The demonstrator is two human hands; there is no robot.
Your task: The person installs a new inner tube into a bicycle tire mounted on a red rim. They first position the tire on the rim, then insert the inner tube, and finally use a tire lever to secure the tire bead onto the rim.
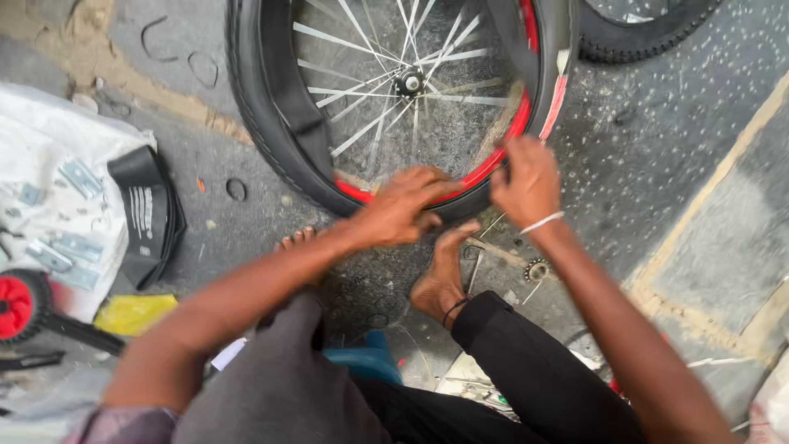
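Knees in grey and black trousers (pixel 526 378) fill the bottom of the frame, with a blue stool (pixel 366 358) showing between them. At the far left a white sheet (pixel 49 140) lies spread on the ground and serves as a loose tray: several small silver metal brackets (pixel 74 177) are scattered on it. A folded black rubber tube (pixel 148 214) rests on its right edge. Below the sheet, at the left edge, sits a small red and black wheel (pixel 16 306), and just right of it a yellow bag (pixel 136 312).

Moving toward the centre, the left hand (pixel 403 205) lies pressed over the lower edge of the bicycle wheel (pixel 411 82), fingers curled down onto the black tyre (pixel 263 107) where it meets the red rim (pixel 493 160); it grips the tyre's edge rather than closing fully around it. The wheel stands upright on the pavement in the upper middle of the frame, silver spokes running to a central hub (pixel 408 82). A bare foot (pixel 444 275) is planted just below the wheel, between the two hands.

Further right, the right hand (pixel 526 185), with a white band at the wrist, clasps the tyre and rim at the wheel's lower right. A small cog (pixel 537 269) lies on the ground beneath that wrist. In the upper right corner part of a second tyre (pixel 633 37) shows.
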